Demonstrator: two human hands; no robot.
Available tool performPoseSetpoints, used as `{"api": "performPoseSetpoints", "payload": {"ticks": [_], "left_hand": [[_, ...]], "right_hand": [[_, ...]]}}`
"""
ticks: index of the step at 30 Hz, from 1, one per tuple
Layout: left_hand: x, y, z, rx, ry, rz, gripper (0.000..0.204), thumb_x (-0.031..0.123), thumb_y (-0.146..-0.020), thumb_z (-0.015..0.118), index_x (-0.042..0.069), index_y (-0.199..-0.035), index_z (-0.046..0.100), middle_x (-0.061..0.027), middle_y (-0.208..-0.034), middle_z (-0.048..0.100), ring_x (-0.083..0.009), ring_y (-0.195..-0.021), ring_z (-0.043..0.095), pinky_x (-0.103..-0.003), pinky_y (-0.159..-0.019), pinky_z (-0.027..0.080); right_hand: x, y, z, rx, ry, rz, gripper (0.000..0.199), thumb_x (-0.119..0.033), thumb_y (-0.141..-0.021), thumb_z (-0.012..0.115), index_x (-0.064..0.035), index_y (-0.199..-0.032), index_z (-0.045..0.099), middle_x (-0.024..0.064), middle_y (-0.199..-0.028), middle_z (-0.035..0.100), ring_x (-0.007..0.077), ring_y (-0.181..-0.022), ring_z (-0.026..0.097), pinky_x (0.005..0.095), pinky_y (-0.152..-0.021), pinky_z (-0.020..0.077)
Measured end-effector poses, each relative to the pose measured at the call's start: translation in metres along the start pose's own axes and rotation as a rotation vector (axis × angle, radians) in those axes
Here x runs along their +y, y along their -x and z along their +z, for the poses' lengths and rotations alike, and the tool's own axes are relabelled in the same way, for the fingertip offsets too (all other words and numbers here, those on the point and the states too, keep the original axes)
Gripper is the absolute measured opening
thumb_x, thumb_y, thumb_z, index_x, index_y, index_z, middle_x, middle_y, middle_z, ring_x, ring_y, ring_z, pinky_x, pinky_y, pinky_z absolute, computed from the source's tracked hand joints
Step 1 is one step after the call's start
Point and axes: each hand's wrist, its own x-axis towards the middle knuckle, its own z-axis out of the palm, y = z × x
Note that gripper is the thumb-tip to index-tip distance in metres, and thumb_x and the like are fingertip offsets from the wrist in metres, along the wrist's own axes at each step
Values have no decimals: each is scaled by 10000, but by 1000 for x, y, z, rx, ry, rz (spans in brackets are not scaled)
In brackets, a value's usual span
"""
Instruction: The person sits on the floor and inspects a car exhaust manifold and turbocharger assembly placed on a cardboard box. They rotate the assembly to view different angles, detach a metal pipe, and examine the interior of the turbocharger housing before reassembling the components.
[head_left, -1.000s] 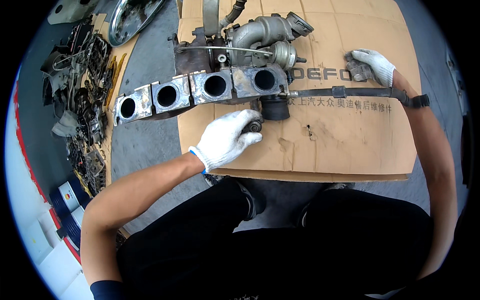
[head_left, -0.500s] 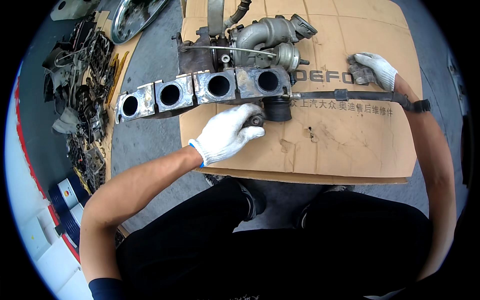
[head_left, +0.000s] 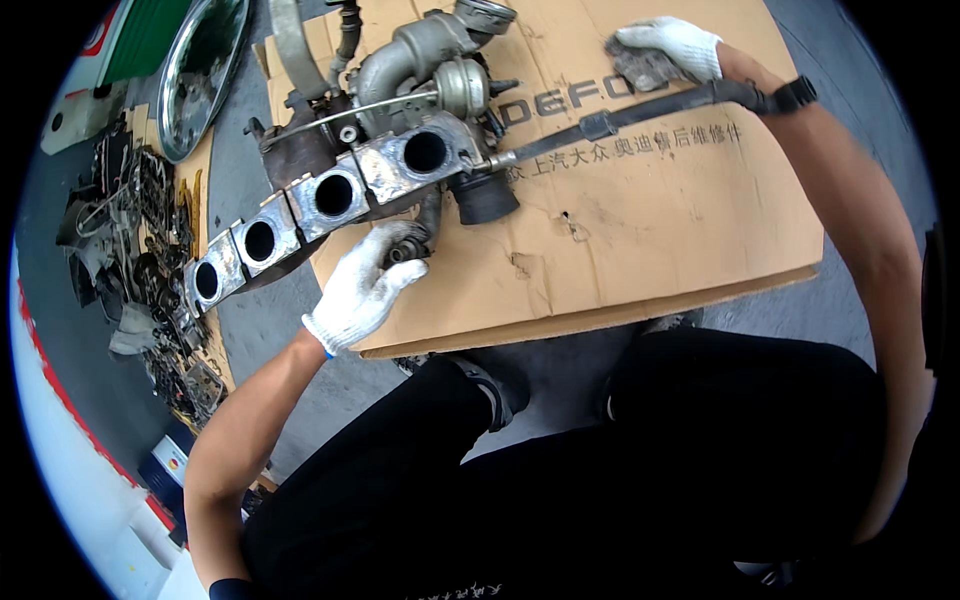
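Observation:
A turbocharger (head_left: 410, 75) joined to an exhaust manifold (head_left: 298, 206) lies on a cardboard sheet, its row of round ports facing me. My left hand (head_left: 358, 283), in a white knit glove, is closed around the open end of a dark hose (head_left: 430, 218) below the manifold. A black ribbed rubber connector (head_left: 487, 198) hangs beside it. My right hand (head_left: 680, 45), gloved too, is at the far right over the cardboard, its fingers closed on a crumpled grey rag (head_left: 645, 72). Under my right forearm passes a long black hose (head_left: 655, 106) that runs from the manifold's right end.
The cardboard sheet (head_left: 640, 240) carries printed lettering and a small tear. Many loose metal parts (head_left: 130, 240) lie on the floor at the left, near an oval metal-rimmed tray (head_left: 203, 75). A blue drum (head_left: 170, 465) stands at the lower left. My legs are close to the cardboard's near edge.
The view has turned, so the turbocharger, cardboard and both hands appear shifted left and tilted. My left hand keeps its grip on the hose end; the right hand stays on the rag.

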Motion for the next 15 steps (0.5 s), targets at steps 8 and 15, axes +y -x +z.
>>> {"api": "performPoseSetpoints", "payload": {"ticks": [8,15], "left_hand": [[1,2,-13,-26,3,-106,538,237,-986,734,-16,-1413,524,-114,-1307,631,-167,-1174,598,-326,-1016,500],[5,5,-8,-44,219,-143,475,157,-993,716,12,-1409,538,-91,-1236,658,-150,-1145,611,-327,-1028,499]], "right_hand": [[-1,3,1,37,23,-13,485,-450,-993,629,-90,-1316,662,110,-1193,731,199,-995,714,327,-896,566],[14,-17,-9,145,417,-129,544,-441,-1016,603,-19,-1358,634,100,-1254,709,171,-1066,696,287,-966,537]]}}
